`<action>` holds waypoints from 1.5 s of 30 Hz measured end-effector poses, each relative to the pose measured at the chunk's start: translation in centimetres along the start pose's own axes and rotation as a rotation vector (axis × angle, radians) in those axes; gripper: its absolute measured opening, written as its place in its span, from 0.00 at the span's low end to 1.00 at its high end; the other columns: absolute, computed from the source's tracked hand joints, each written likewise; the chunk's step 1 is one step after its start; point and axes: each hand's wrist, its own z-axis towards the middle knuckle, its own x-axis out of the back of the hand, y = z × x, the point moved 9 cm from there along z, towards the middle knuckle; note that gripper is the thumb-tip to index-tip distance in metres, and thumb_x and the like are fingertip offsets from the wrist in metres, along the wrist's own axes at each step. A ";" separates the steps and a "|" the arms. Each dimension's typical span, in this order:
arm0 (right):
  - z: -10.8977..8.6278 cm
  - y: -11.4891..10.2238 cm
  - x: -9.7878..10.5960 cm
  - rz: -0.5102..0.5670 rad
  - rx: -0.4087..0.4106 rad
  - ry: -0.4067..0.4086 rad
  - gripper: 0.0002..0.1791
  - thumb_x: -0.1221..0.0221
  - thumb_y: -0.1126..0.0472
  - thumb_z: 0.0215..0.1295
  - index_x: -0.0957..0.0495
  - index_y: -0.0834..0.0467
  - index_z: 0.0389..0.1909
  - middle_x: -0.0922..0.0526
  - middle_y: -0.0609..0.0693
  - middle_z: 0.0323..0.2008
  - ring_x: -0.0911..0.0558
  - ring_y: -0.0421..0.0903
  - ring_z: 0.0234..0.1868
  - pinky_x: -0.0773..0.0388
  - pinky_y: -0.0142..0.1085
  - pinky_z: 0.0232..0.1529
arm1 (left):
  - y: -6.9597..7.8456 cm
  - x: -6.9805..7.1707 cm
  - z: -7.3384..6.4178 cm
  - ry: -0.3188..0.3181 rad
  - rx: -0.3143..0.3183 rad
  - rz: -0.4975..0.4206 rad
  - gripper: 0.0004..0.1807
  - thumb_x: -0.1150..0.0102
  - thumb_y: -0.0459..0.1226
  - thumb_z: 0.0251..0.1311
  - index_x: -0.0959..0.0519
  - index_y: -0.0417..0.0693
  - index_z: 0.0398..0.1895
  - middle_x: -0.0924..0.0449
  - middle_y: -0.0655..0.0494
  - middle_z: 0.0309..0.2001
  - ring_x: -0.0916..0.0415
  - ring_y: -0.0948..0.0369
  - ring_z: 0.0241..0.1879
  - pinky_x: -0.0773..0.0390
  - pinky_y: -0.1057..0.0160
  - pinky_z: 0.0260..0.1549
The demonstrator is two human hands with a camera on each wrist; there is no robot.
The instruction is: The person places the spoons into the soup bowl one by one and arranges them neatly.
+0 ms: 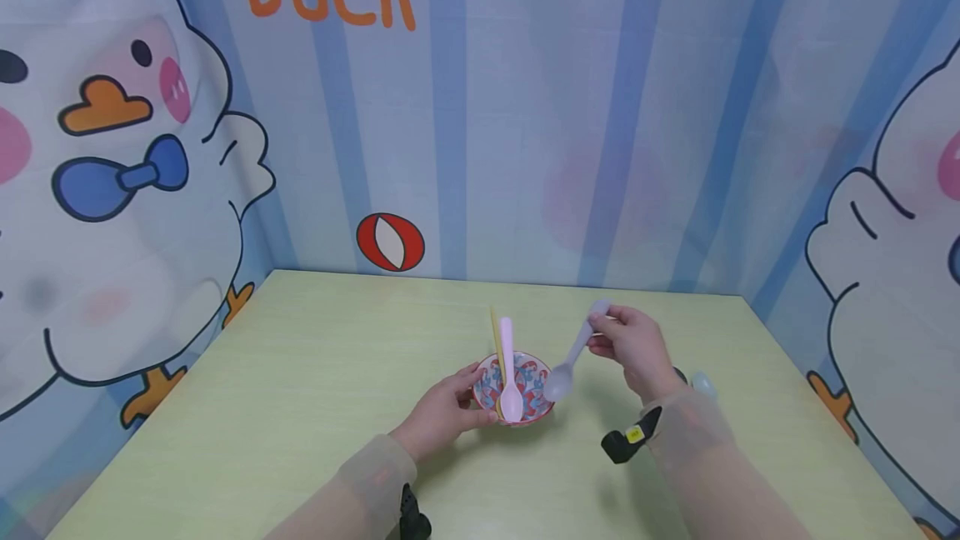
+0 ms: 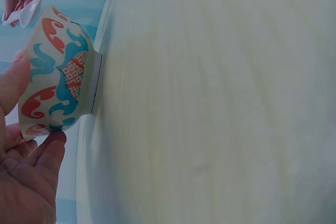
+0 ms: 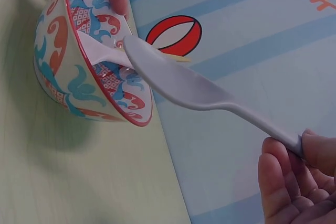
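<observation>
My left hand [image 1: 446, 411] grips the side of a bowl [image 1: 534, 382] patterned in red and blue, thumb at the near rim. Inside the bowl lean a pink spoon [image 1: 511, 373] and a thin yellow utensil [image 1: 496, 338], its lower end mostly hidden behind the spoon. In the right wrist view the bowl [image 3: 65, 85] shows its red rim. My right hand [image 1: 633, 348] pinches a pale lavender spoon [image 1: 576, 350] by its handle end. That spoon's bowl points down, close beside the bowl's right rim, and overlaps the bowl in the right wrist view.
A light blue object [image 1: 704, 386] lies on the pale yellow table [image 1: 360, 348], partly hidden behind my right wrist. Curtains [image 1: 510, 107] printed with ducks and stripes stand along the table's back and sides. A camera [image 1: 630, 438] is strapped to my right wrist.
</observation>
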 end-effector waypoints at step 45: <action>2.5 2.4 -7.9 -0.230 -0.003 -0.110 0.15 0.43 0.64 0.68 0.25 0.67 0.52 0.19 0.59 0.37 0.19 0.46 0.30 0.18 0.39 0.37 | -0.3 0.1 0.2 -0.013 -0.007 0.006 0.41 0.31 0.41 0.56 0.39 0.48 0.72 0.47 0.51 0.74 0.30 0.54 0.60 0.29 0.55 0.58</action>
